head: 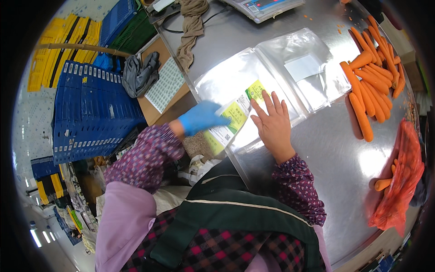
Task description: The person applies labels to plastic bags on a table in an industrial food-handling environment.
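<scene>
My left hand, in a blue glove and blurred, is shut on a strip of green and white printed labels. The strip hangs over the near left edge of the steel table. My bare right hand rests with fingers spread beside the strip's upper end, on a stack of clear plastic bags. More clear bags lie to the right, with a pale rectangle showing on them. A pile of carrots lies at the right of the bags.
A red plastic bag with carrots lies at the right table edge. At the back are a scale and a brown cloth. On the left, a sticker sheet and a grey cloth lie near stacked blue crates.
</scene>
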The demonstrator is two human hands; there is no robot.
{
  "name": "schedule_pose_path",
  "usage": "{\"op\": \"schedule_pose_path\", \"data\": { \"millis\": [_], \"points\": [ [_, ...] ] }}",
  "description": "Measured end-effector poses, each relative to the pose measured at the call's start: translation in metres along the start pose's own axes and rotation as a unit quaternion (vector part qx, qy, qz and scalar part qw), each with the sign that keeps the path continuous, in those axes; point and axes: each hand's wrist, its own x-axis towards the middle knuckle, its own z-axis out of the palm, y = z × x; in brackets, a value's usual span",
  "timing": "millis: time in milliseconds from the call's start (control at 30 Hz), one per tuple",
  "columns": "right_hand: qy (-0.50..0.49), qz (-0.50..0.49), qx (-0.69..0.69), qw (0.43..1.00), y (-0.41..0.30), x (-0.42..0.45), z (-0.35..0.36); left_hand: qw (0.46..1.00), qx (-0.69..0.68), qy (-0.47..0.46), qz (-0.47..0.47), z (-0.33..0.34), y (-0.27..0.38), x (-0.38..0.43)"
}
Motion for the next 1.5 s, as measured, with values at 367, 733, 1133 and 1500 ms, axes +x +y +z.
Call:
{"op": "schedule_pose_path", "data": {
  "millis": [367,733,1133,1500],
  "points": [
    [0.055,0.043,0.123,0.99,0.015,-0.014,-0.005,0.953,-0.29,0.053,0.072,0.013,-0.028,-0.065],
    [0.083,0.041,0.109,0.99,0.011,-0.008,-0.007,0.934,-0.325,0.116,0.093,0.007,-0.039,-0.053],
    [0.101,0.188,0.256,0.943,0.019,0.004,-0.013,0.935,-0.316,0.076,0.141,0.014,-0.003,-0.051],
    [0.428,0.276,0.354,0.784,0.039,0.01,-0.074,0.969,0.003,0.212,0.13,0.029,0.012,0.033]
  ]
}}
